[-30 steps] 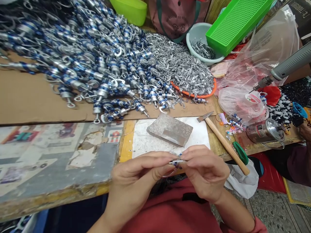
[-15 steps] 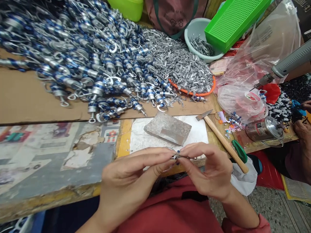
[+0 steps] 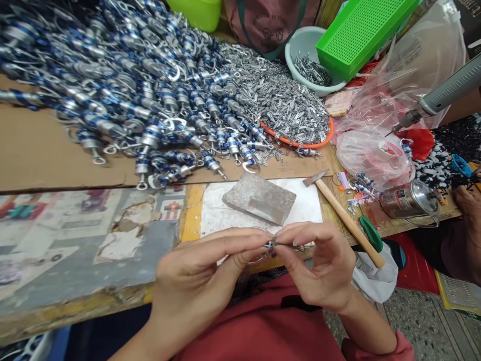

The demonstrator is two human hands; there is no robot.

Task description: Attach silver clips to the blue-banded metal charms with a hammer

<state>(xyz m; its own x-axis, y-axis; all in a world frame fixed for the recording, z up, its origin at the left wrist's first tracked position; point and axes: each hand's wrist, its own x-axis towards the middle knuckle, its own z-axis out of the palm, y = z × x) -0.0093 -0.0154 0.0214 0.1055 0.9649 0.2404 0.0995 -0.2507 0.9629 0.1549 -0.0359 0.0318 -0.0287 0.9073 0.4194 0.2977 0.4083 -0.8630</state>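
My left hand (image 3: 205,268) is closed, thumb and fingertips pinching one end of a small metal piece (image 3: 270,244) with a thin curved wire. On its other end, my right hand (image 3: 319,265) pinches with thumb and forefinger. The fingertips hide most of the piece, and its exact kind does not show. Both hands meet just above the bench's front edge. Behind them a grey stone block (image 3: 259,198) lies on a white sheet (image 3: 214,215). A hammer (image 3: 347,220) with a wooden handle rests to the right of my right hand.
Blue-and-silver metal assemblies (image 3: 150,100) are heaped on cardboard (image 3: 56,165). Small flat metal parts (image 3: 285,108) fill an orange-rimmed tray (image 3: 330,135). Behind stand a pale bowl (image 3: 293,52) and green basket (image 3: 356,45). A power screwdriver (image 3: 447,95), steel cup (image 3: 400,200) and another person's hand (image 3: 469,200) are at right.
My right hand has shifted slightly left and its fingers have turned a little on the piece. The pinch of both hands persists. The power screwdriver at the right has moved slightly left.
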